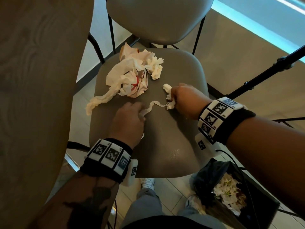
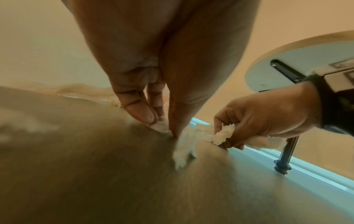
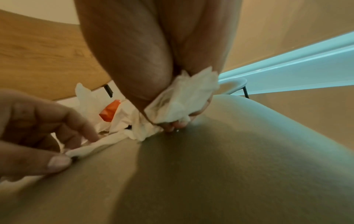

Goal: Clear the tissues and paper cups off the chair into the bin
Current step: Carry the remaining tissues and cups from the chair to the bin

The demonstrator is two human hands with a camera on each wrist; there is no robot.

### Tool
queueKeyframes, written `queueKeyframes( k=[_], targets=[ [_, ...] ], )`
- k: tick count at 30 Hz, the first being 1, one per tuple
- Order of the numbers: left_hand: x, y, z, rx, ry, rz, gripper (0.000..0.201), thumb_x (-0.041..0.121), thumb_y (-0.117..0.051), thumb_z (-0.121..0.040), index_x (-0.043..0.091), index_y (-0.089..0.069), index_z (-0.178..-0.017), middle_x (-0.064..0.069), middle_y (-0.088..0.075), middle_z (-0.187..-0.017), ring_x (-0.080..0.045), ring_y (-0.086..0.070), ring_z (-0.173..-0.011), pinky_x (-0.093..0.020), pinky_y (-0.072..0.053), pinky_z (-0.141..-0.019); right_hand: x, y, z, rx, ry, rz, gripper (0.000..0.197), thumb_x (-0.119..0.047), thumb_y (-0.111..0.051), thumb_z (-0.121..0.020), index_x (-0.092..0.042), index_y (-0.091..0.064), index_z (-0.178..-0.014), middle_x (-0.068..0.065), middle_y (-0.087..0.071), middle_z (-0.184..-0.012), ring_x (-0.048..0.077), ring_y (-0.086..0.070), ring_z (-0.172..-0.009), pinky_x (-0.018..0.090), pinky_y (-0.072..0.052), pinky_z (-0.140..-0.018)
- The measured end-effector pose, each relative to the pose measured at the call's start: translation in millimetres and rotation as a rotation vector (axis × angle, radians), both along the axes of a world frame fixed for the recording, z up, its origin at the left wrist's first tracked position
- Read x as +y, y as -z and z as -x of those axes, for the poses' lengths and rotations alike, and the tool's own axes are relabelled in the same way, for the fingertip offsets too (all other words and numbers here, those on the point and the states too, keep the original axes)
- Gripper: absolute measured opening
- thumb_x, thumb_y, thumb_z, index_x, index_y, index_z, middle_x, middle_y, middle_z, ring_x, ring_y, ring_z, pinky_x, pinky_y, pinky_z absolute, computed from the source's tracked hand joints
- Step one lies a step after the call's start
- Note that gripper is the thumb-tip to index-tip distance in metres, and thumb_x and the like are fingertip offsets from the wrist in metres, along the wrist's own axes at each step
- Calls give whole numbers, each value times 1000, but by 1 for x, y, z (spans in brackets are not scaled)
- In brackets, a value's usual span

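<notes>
On the grey chair seat lies a heap of crumpled white tissues over a crushed paper cup with red print. A long twisted tissue trails off toward the seat's left edge. My left hand pinches one end of a thin tissue strip against the seat; the pinch shows in the left wrist view. My right hand grips a tissue wad joined to that strip. The wad bulges out of the fist in the right wrist view.
A bin with a black liner and white waste inside stands on the floor at the lower right. A wooden table borders the chair's left side. A second chair stands behind, and a black tripod leg crosses on the right.
</notes>
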State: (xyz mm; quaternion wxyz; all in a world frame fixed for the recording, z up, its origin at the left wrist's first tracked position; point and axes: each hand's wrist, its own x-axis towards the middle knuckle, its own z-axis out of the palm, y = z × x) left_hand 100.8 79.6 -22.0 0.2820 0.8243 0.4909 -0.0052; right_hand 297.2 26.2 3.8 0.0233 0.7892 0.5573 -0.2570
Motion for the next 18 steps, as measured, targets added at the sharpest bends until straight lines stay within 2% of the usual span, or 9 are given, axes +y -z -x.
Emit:
queueKeyframes(
  k=[2, 6, 9, 12, 14, 18],
  targets=[
    [2, -1, 3, -5, -3, -15, 20, 23, -59, -99, 27, -65, -117, 2, -62, -114, -17, -58, -106, -36, -54, -92, -2, -2, 1, 19, 15, 36, 18, -11, -58, -95, -10, -63, -113, 5, -60, -105, 17, -55, -92, 24, -40, -78],
    [-3, -8, 25, -115, -27, -64, 13, 21, -62, -98, 27, -67, -108, 5, -63, -105, -11, -61, -97, -26, -51, -83, -15, -5, 0, 79, 68, 33, 13, -20, -64, -93, -16, -65, -105, 1, -64, -97, 18, -62, -93, 22, -42, -72],
    [-10, -16, 47, -175, -43, -80, 11, 21, -64, -97, 25, -67, -107, 5, -65, -102, -7, -62, -92, -15, -47, -76, -34, -12, -8, 97, 145, -28, 12, -31, -70, -89, -24, -62, -95, -7, -58, -85, 11, -58, -79, 19, -37, -63],
    [-19, -24, 70, -231, -33, -113, 9, 20, -66, -96, 22, -68, -104, 3, -67, -97, -4, -61, -81, -9, -40, -65, -59, -21, -21, 97, 276, -97, 15, -33, -73, -86, -27, -60, -84, -8, -56, -78, 4, -51, -66, 20, -32, -54],
    [-26, -29, 82, -269, -22, -120, 8, 20, -68, -95, 20, -70, -103, 4, -68, -93, 0, -61, -79, -8, -41, -65, -81, -29, -30, 133, 372, -130, 15, -30, -76, -82, -27, -61, -81, -3, -61, -80, 7, -53, -63, 23, -33, -53],
    [-47, -42, 88, -321, 21, -61, 11, 21, -70, -91, 19, -71, -102, 7, -70, -91, -2, -67, -83, -11, -51, -70, -145, -38, -47, 221, 567, -181, 14, -23, -77, -81, -24, -62, -80, 3, -63, -76, 17, -58, -63, 27, -40, -57]
  ],
)
